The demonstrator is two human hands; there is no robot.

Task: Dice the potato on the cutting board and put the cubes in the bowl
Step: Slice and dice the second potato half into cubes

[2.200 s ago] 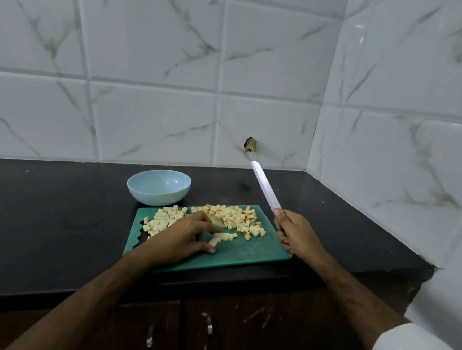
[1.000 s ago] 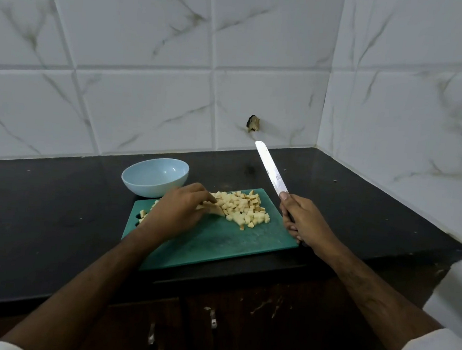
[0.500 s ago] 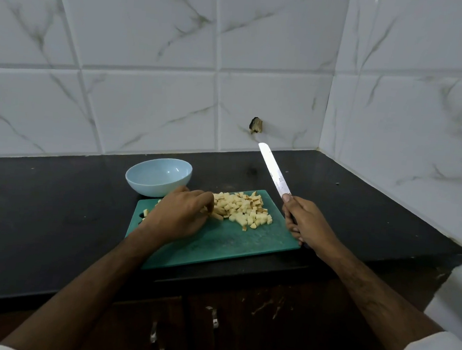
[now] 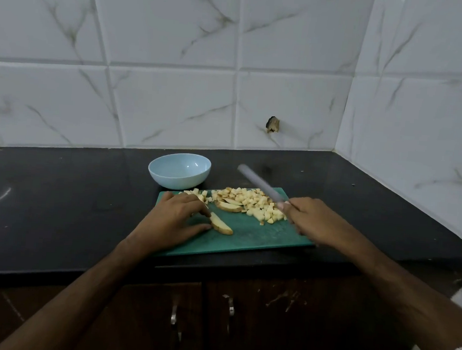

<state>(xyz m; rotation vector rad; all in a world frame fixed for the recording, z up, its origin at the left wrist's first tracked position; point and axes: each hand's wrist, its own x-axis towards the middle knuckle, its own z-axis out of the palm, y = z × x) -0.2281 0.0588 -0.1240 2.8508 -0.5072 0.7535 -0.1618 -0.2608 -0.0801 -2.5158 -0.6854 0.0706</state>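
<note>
A green cutting board lies on the black counter. A pile of potato cubes covers its far right part, with a few more cubes at the far left. My left hand pinches a potato slice between forefinger and thumb near the board's middle. Two more slices lie beside the pile. My right hand grips a knife by its handle, the blurred blade pointing up and left over the cubes. The light blue bowl behind the board looks empty.
White marble tiles form the back wall and the right wall, meeting in a corner at the right. The black counter stretches wide to the left of the board. Dark cabinet doors with metal handles sit below the counter's front edge.
My left hand has drawn one potato slice out of the pile toward the board's middle. The knife has swung left and lower, over the cubes. The camera view shifted.
</note>
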